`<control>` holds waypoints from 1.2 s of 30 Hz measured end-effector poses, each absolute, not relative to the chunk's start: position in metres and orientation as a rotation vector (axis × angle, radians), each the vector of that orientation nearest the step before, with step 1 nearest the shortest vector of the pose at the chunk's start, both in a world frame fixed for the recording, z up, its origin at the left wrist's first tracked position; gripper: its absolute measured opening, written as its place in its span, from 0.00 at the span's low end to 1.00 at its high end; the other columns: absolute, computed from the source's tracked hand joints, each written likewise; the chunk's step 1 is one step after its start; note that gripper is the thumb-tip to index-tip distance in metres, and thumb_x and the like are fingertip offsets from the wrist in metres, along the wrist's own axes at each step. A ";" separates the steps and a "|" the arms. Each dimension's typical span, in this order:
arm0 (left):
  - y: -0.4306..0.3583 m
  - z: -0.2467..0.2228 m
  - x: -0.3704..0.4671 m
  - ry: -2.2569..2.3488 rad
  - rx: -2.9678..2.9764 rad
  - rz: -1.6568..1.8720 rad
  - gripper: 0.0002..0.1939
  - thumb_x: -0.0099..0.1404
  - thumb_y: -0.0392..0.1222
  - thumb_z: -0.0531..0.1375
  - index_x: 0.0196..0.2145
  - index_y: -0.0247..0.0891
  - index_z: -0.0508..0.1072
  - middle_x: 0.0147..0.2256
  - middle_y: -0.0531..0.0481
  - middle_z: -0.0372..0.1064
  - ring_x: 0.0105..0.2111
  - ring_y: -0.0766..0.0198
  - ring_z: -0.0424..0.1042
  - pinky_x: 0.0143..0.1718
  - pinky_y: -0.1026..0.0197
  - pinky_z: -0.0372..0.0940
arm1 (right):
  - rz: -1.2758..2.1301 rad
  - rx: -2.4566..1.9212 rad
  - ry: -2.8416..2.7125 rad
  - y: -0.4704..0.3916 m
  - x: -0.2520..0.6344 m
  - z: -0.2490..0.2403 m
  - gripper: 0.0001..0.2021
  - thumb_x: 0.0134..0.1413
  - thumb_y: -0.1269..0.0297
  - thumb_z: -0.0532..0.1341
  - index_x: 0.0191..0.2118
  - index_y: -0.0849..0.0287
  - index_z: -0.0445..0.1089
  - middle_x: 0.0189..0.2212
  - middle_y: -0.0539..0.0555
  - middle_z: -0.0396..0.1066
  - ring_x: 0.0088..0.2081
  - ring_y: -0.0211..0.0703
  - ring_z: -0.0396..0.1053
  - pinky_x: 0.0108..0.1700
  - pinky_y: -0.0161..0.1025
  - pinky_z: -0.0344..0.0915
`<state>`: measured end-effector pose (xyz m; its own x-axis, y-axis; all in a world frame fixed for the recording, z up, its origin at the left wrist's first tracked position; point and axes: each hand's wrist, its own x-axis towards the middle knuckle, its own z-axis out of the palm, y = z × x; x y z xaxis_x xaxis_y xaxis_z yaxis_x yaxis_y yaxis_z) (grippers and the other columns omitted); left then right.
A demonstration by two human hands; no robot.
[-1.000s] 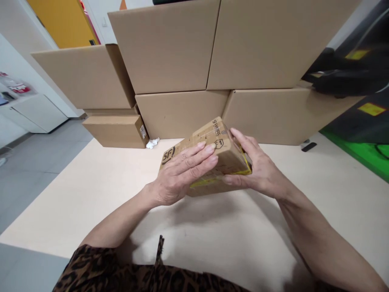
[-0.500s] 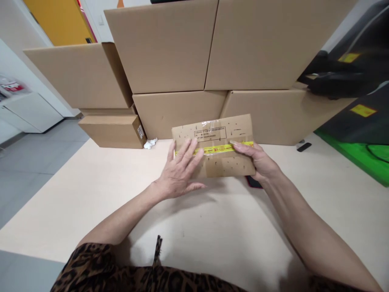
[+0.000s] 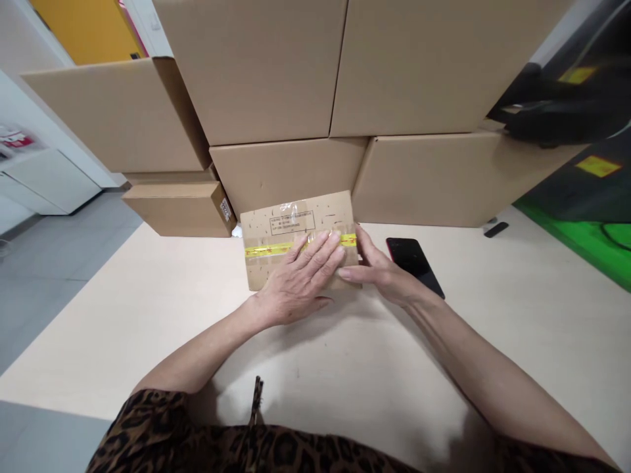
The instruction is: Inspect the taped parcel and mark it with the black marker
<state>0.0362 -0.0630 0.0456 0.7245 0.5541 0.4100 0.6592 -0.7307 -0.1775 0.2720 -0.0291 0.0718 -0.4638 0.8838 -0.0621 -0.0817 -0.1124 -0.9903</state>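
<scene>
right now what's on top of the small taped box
The left hand lies flat on the small taped box, over its yellow tape; the right hand touches its right edge. The box face beneath the left hand is hidden.

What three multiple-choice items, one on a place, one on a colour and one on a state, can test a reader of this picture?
1. Where does the phone lie?
A. right of the small box
B. on top of the small box
C. on the floor

2. What colour is the tape strip across the small box?
A. blue
B. yellow
C. black

3. How does the left hand meet the small box?
A. it rests flat on top
B. it hangs well above
C. it lifts the box off the table

Answers: 1 A, the phone lies on the table beside the right hand; 2 B, the strip is yellow; 3 A, palm and fingers lie on the top face.
</scene>
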 end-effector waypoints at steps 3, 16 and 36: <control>-0.062 0.052 0.034 -0.933 -2.637 -0.461 0.58 0.77 0.58 0.64 0.83 0.28 0.32 0.82 0.27 0.43 0.84 0.42 0.42 0.84 0.38 0.40 | 1.670 -0.942 -1.408 -0.030 0.268 0.069 0.60 0.37 0.52 0.82 0.78 0.43 0.57 0.69 0.59 0.74 0.70 0.67 0.71 0.70 0.65 0.70; -0.006 0.045 -0.042 -1.614 -2.817 -0.631 0.75 0.57 0.83 0.69 0.84 0.39 0.42 0.83 0.23 0.29 0.83 0.24 0.32 0.79 0.18 0.32 | 1.530 -1.214 -1.151 -0.004 0.284 0.066 0.35 0.31 0.53 0.77 0.53 0.48 0.76 0.39 0.49 0.80 0.44 0.54 0.75 0.38 0.44 0.65; -0.027 0.035 0.016 -2.085 -2.583 -2.687 0.50 0.65 0.81 0.64 0.70 0.42 0.66 0.68 0.34 0.75 0.71 0.37 0.72 0.69 0.35 0.73 | 1.198 -1.037 -1.107 -0.011 0.278 0.056 0.44 0.66 0.22 0.49 0.77 0.41 0.62 0.75 0.55 0.69 0.79 0.64 0.61 0.75 0.69 0.65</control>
